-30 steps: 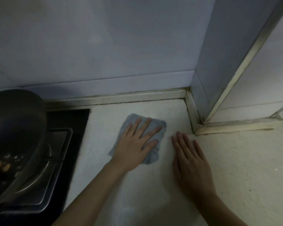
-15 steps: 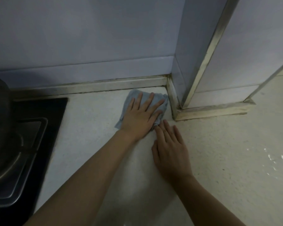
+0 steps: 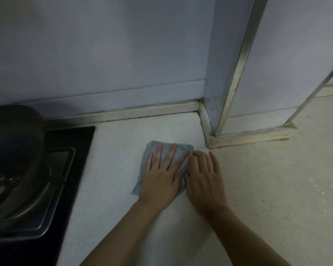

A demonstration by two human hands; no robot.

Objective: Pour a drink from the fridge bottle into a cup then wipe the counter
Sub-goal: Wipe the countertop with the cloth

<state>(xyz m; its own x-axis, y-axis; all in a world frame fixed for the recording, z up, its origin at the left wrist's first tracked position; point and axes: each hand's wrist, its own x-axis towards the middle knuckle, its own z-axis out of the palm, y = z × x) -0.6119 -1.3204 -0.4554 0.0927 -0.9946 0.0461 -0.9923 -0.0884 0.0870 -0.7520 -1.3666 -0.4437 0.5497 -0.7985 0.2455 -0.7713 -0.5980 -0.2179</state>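
Near the middle of the counter point(image 3: 113, 169), the left hand point(image 3: 161, 175) lies flat on a small blue-grey cloth point(image 3: 151, 146). Its fingers are spread wide and press down. At 3 o'clock from it, touching it, is the right hand point(image 3: 206, 179). Its fingers are close together and bent a little, with the tips at the cloth's right edge. I cannot tell if they pinch the cloth or only touch it. The cloth lies on the pale, speckled counter, which looks more yellow out at 3 o'clock. At 9 o'clock sits a black stove top point(image 3: 81, 143) with a dark pot point(image 3: 13, 135) on a metal ring. At 12 o'clock a plain, greyish wall point(image 3: 104, 54) stands up, with a stained, pale strip point(image 3: 123, 113) where it meets the counter. At 1 o'clock a square corner post point(image 3: 277, 64) sticks out from the wall, and a shiny metal edge point(image 3: 238, 64) runs up it. The room is dim.
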